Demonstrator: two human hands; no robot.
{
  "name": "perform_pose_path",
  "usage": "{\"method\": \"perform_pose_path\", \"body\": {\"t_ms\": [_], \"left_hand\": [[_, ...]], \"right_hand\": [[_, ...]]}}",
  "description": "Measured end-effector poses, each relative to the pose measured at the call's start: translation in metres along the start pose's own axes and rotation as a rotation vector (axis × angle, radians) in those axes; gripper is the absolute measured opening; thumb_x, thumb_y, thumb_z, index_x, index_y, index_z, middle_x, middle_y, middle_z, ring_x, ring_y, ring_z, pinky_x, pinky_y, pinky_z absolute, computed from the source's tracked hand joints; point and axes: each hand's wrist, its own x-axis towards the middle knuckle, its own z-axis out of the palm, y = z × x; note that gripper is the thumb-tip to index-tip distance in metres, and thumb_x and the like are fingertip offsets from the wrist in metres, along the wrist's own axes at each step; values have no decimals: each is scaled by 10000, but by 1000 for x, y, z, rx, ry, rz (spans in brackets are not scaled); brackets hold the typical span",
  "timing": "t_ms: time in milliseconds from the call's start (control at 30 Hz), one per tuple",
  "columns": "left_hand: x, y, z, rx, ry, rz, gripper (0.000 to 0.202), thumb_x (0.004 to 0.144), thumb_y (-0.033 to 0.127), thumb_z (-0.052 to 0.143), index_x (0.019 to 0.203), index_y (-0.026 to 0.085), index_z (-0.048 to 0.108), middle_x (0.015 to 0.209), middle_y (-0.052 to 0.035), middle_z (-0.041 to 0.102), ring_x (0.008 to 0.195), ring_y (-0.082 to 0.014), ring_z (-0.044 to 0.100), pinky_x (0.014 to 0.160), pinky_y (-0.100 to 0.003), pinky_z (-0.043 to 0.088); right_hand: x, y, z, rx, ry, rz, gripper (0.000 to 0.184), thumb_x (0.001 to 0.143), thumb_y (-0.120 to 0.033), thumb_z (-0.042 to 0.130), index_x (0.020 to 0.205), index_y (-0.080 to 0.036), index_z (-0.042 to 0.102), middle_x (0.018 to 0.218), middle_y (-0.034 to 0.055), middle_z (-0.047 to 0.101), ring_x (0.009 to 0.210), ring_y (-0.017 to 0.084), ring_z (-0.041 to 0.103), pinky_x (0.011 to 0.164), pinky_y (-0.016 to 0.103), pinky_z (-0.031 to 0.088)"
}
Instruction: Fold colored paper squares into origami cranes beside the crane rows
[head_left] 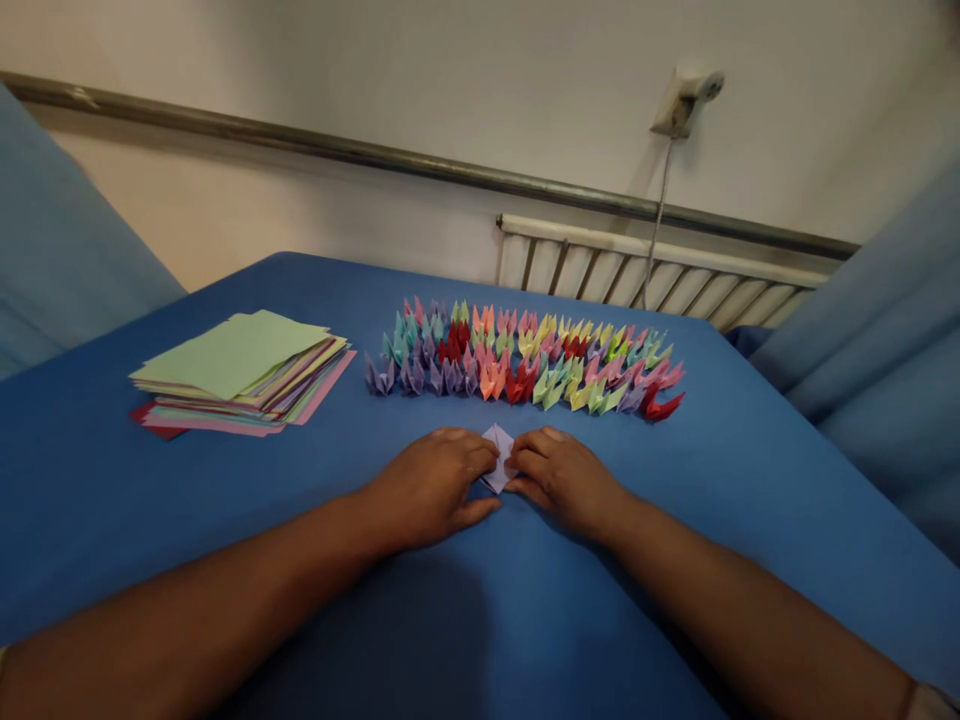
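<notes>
A small lilac sheet of origami paper [498,452], folded to a diamond shape, lies on the blue-covered table between my hands. My left hand [442,485] holds its left side, fingers curled over the edge and the thumb stretched out below. On the opposite side, my right hand [566,478] grips the right corner, with fingertips bent onto the paper and the thumb near the lower edge. Both hands cover parts of the folds. Just beyond them stand rows of folded paper cranes [493,375] in many colours.
A loose stack of coloured paper sheets [240,360] lies at the left, pale green on top. Blue curtains [67,220] hang on either side. Behind the blue table [315,280] are a radiator [585,265], a metal rail [375,157] and a wall socket with a plugged cord [679,105].
</notes>
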Motion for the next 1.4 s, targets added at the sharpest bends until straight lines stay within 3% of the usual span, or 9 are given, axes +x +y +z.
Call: {"method": "perform_pose_path", "body": {"t_ms": [200, 367, 567, 667, 833, 933, 1133, 1300, 1400], "left_hand": [[4, -2, 6, -51, -21, -77, 166, 918, 243, 500, 964, 173, 643, 1015, -65, 667, 974, -220, 599, 887, -363, 456], [7, -7, 12, -107, 45, -151, 198, 929, 230, 474, 919, 171, 662, 1055, -67, 651, 986, -212, 586, 907, -363, 450], [8, -12, 18, -69, 107, -234, 79, 850, 196, 556, 793, 167, 603, 945, -66, 628, 925, -223, 568, 857, -372, 451], [8, -13, 18, -74, 115, -212, 80, 838, 166, 565, 895, 169, 621, 945, -55, 632, 918, -216, 561, 841, -361, 454], [5, -7, 12, -12, 58, -43, 235, 914, 168, 492, 1029, 211, 693, 1134, -44, 666, 1068, -232, 553, 944, -405, 415], [1, -3, 8, 65, 0, 2, 277, 936, 204, 460, 1089, 201, 691, 1176, -60, 669, 1085, -246, 562, 948, -428, 413], [-5, -2, 3, 177, -47, 6, 302, 946, 245, 438, 1038, 166, 716, 1160, -95, 681, 1084, -281, 568, 929, -453, 425], [-5, -1, 7, 139, -15, 14, 321, 949, 280, 476, 1199, 178, 649, 1266, -117, 624, 1139, -279, 550, 979, -457, 413], [-4, -1, 5, 99, -9, 19, 293, 947, 286, 486, 1149, 202, 680, 1241, -101, 636, 1124, -266, 560, 980, -450, 420]], "right_hand": [[-1, -2, 1, 46, 16, 10, 162, 958, -251, 515, 973, -171, 655, 997, 87, 648, 930, 209, 545, 828, 359, 447], [2, 1, 9, 230, 96, 159, 116, 941, -227, 533, 863, -193, 613, 871, 43, 614, 861, 177, 549, 797, 318, 437], [5, -1, 14, 236, 126, 327, 118, 889, -229, 581, 776, -198, 570, 811, 24, 575, 809, 175, 537, 753, 308, 427], [3, -5, 12, 208, 138, 305, 60, 896, -203, 559, 855, -186, 598, 856, 42, 602, 837, 183, 548, 770, 313, 439], [-5, -13, 5, 25, 34, 117, 282, 942, -148, 456, 1154, -188, 637, 1170, 102, 628, 1014, 239, 554, 850, 386, 442], [-9, -17, 2, -68, -20, 94, 343, 943, -143, 443, 1237, -177, 616, 1231, 120, 619, 1048, 268, 548, 855, 423, 445], [-11, -19, -2, -129, -71, 91, 348, 965, -169, 413, 1249, -182, 614, 1233, 112, 629, 1031, 264, 562, 837, 415, 458], [-12, -19, -2, -129, -57, 96, 347, 973, -191, 407, 1260, -161, 601, 1238, 117, 619, 1044, 265, 558, 844, 407, 463], [-11, -19, -2, -110, -46, 103, 325, 975, -210, 417, 1217, -167, 629, 1207, 111, 633, 1032, 261, 560, 848, 402, 464]]}}
